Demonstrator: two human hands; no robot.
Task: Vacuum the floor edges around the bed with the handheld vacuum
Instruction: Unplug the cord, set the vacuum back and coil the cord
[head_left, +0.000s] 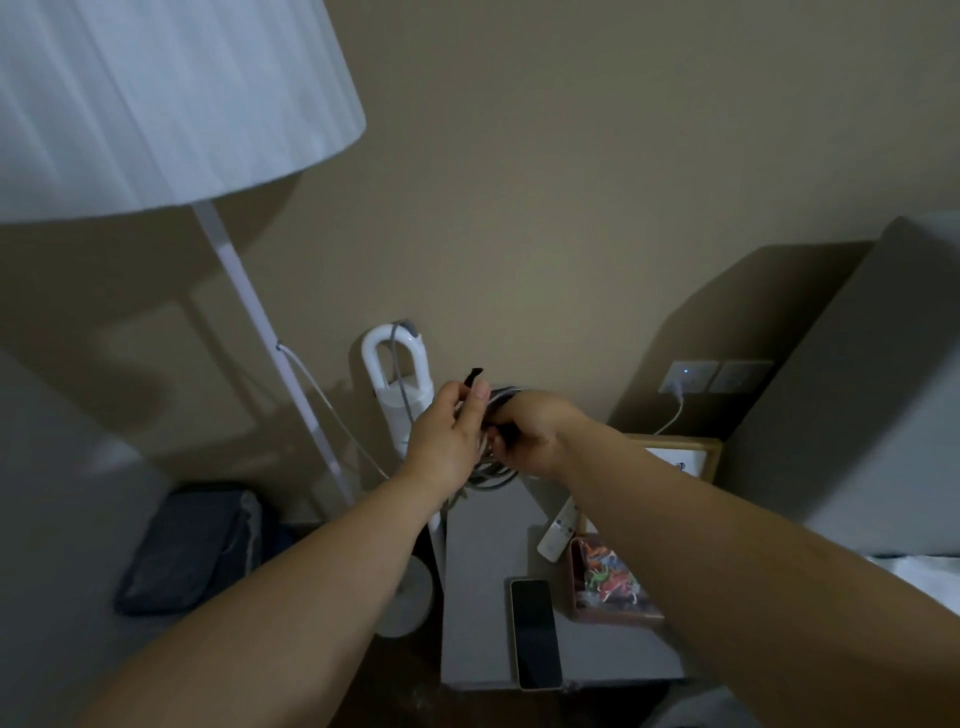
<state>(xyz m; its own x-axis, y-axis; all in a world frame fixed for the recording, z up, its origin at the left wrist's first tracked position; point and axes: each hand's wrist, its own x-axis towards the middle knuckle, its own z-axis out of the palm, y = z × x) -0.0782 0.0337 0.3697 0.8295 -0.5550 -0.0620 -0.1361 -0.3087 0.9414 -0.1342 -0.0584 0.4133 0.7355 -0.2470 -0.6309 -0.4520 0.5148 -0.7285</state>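
Observation:
A white handheld vacuum with a loop handle stands upright against the beige wall, just behind my hands. My left hand pinches a black strap whose end sticks up above the fingers. My right hand grips a coiled bundle of grey cable, whose loops hang below both hands. The bed's grey headboard rises at the right, with a strip of white bedding at the far right edge.
A grey bedside table carries a phone, a white remote, a tray of coloured clips and a framed picture. A white floor lamp stands left, over a dark bag. A wall socket holds a plugged-in charger.

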